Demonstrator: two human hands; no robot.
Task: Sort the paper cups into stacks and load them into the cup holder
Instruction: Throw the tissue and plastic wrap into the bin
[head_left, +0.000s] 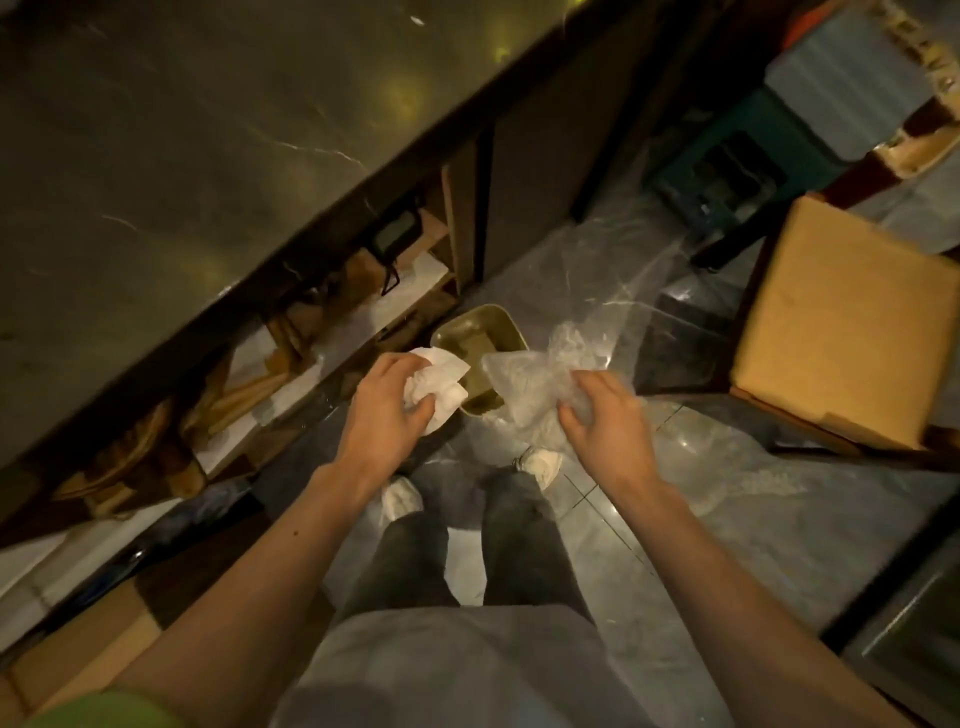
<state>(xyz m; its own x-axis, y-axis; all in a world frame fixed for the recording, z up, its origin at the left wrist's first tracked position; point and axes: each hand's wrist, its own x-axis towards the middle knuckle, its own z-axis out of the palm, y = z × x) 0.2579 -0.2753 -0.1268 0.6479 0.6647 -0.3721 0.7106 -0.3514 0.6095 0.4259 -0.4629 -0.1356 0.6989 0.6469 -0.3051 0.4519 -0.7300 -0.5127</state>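
Observation:
I stand over a small olive-green bin (501, 322) on the floor. My left hand (387, 402) grips a crumpled white paper (441, 379) just above the bin's left rim. My right hand (605, 423) holds a crumpled clear plastic bag (530, 379) beside the bin's right side. No paper cups or cup holder show in this view.
A dark marble counter (182, 156) runs along the left, with shelves of brown paper goods (249, 389) under it. A cardboard box (852, 322) rests on a wooden chair at the right. A green stool (737, 156) stands farther back. My shoes (543, 462) are on the grey floor.

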